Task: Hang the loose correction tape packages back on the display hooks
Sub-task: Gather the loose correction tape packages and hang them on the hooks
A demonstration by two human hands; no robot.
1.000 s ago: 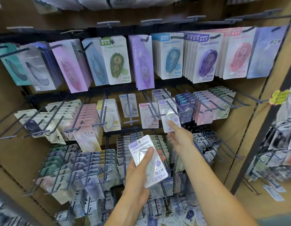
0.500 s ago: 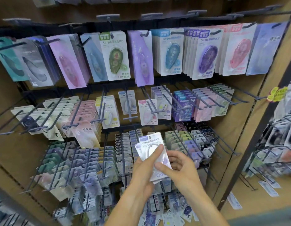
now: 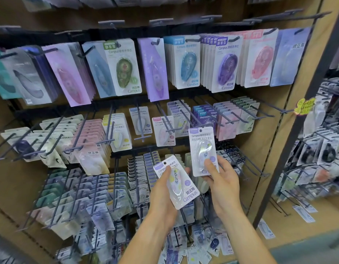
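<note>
My left hand (image 3: 161,199) grips a white carded correction tape package (image 3: 177,182), thumb across its blister. My right hand (image 3: 221,184) pinches a second white carded package (image 3: 202,149), upright, near the black wire display hooks (image 3: 185,111).

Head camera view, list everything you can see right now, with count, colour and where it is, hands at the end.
package in right hand: one, white card with purple header, held upright before the middle row.
package in left hand: one, white card, tilted, lower centre.
top-row packages: many, purple, blue, green, pink, on the upper hooks.
middle-row packages: many, pale pink, cream and lilac, on long hooks.
bottom-row packages: many, grey, green and blue, lower left.
loose packages: several, piled at the rack's foot.
yellow tag: one, right upright.
side rack: one, far right.
left hand: grips its package.
right hand: pinches its package.
</note>
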